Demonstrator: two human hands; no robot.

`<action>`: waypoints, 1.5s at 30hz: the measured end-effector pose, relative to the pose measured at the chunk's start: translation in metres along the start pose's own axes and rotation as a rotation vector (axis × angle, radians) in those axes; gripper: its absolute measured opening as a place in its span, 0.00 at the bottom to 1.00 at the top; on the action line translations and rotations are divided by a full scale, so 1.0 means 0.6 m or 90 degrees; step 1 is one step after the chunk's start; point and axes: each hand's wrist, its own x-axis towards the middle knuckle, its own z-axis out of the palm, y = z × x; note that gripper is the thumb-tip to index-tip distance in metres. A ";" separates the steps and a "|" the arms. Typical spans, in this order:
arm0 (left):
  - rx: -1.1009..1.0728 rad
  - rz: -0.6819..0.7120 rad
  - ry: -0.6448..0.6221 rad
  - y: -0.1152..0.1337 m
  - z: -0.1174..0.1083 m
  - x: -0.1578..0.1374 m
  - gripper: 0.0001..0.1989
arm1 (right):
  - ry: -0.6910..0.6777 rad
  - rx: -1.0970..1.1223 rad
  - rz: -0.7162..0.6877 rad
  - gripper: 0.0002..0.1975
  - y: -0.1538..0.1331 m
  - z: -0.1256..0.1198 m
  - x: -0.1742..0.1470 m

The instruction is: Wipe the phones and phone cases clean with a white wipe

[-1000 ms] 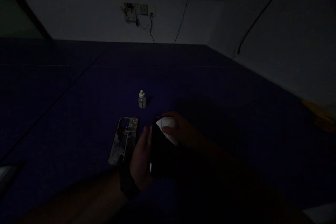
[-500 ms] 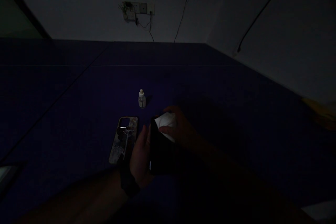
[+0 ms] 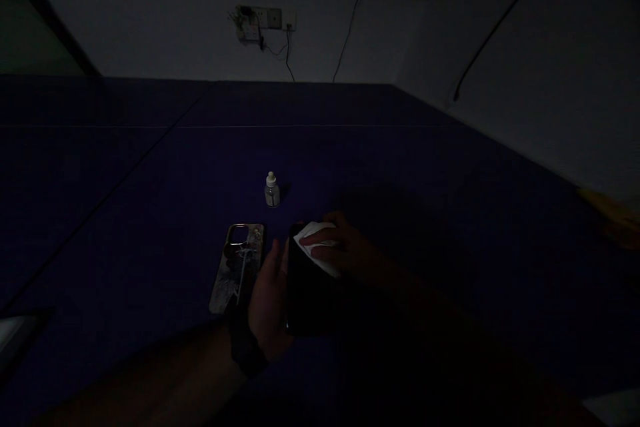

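Observation:
My left hand point(image 3: 270, 303), with a dark band on its wrist, is closed around the left side of a dark smartphone point(image 3: 313, 300). The phone's black face is turned up, and its right edge is lost in shadow. Across its upper part my right hand point(image 3: 345, 243) presses a white cloth or tissue point(image 3: 317, 240), fingers over it. Left of the phone, a phone case point(image 3: 237, 270) with a patterned back and a camera cutout lies flat. A small clear bottle point(image 3: 272, 195) with a white cap stands upright beyond them.
The room is very dark. A dark blue-purple surface point(image 3: 150, 213) reaches to the wall, where sockets point(image 3: 267, 17) and cables are seen. A pale object point(image 3: 15, 333) lies at the left edge, and something yellow point(image 3: 610, 207) at the right.
My right hand's fingers have shifted on the cloth and now lie flatter over it; the cloth is spread slightly lower on the phone. My left hand keeps its hold.

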 end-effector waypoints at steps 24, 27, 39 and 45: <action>0.003 0.033 0.007 0.001 0.008 0.001 0.28 | 0.021 -0.053 0.004 0.14 -0.012 -0.007 -0.003; -0.002 0.034 0.017 0.001 0.010 0.000 0.27 | 0.069 -0.043 0.003 0.14 -0.010 -0.006 0.001; -0.004 0.036 0.027 0.004 0.011 0.000 0.27 | -0.036 -0.085 -0.042 0.15 -0.004 -0.015 0.002; 0.002 0.039 0.034 0.000 0.012 0.001 0.27 | 0.051 -0.084 -0.030 0.18 0.001 -0.019 0.006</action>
